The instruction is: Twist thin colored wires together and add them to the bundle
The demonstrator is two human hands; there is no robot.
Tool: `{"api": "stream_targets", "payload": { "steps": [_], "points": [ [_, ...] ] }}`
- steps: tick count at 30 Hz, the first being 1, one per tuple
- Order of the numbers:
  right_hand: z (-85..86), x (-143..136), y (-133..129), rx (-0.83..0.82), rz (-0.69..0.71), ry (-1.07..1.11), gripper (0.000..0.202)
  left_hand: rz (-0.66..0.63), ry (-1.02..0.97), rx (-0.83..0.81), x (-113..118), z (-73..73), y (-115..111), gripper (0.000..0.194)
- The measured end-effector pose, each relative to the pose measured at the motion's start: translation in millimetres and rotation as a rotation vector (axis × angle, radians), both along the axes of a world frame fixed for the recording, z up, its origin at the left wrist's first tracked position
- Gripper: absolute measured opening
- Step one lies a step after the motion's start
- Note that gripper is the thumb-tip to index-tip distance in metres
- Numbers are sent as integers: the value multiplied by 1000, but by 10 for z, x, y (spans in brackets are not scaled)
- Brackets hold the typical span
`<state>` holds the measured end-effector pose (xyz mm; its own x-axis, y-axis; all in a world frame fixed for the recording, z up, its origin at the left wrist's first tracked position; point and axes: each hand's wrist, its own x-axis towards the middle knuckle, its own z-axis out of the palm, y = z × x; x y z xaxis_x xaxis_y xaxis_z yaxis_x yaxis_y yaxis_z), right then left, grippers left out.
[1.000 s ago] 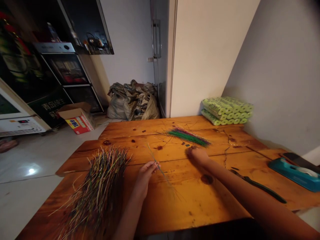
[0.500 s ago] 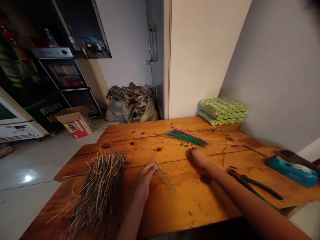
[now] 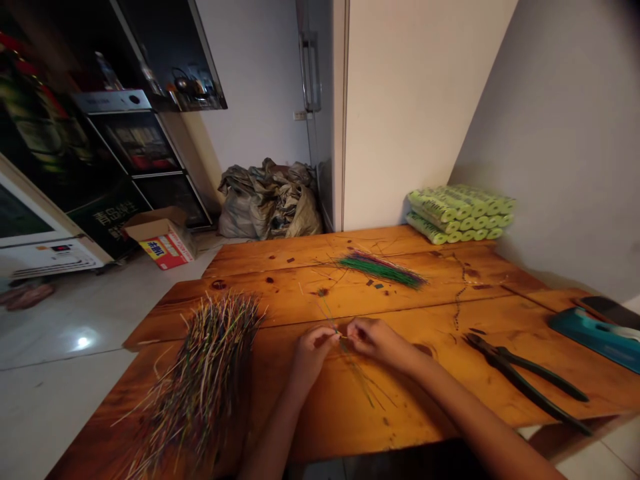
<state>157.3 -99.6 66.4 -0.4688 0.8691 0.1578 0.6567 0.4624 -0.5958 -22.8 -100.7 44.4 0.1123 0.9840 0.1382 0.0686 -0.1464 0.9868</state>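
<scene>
My left hand (image 3: 315,350) pinches a few thin coloured wires (image 3: 361,375) between thumb and fingertips. Their ends stick out above and below the grip, loosely spread at the lower end. My right hand (image 3: 379,341) is closed with its fingertips right beside the pinch point. A tiny yellowish bit shows between the two hands, too small to name. Left of my hands lies a large heap of multicoloured wires (image 3: 213,360). A smaller bundle of green and reddish wires (image 3: 383,269) lies beyond my right hand.
Long-handled pliers (image 3: 525,380) lie at the right, with a teal tape dispenser (image 3: 593,337) and a dark phone (image 3: 610,312) farther over. Green-wrapped rolls (image 3: 460,213) are stacked at the wooden table's (image 3: 290,427) back edge. A cardboard box (image 3: 165,243) and sacks (image 3: 270,200) stand on the floor.
My right hand has come back from near the green bundle to meet my left hand at the wires. My left hand has shifted slightly right, still pinching them. The view has shifted a little.
</scene>
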Motion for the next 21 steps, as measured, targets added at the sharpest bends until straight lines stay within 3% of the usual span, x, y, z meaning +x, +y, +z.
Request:
{"api": "stream_targets", "payload": {
  "steps": [5, 11, 15, 21],
  "points": [
    [-83, -101, -13, -241, -67, 467, 5, -11, -35, -93, 44, -23, -23, 12],
    [-195, -264, -143, -726, -92, 1168, 22, 77, -212, -152, 100, -97, -44, 17],
    [-249, -346, -163, -775, -180, 1280, 22, 83, -242, -175, 144, -123, -82, 18],
    [-412, -324, -48, -653, -243, 1198, 22, 169, -233, -149, 226, -162, -137, 15]
  ]
}}
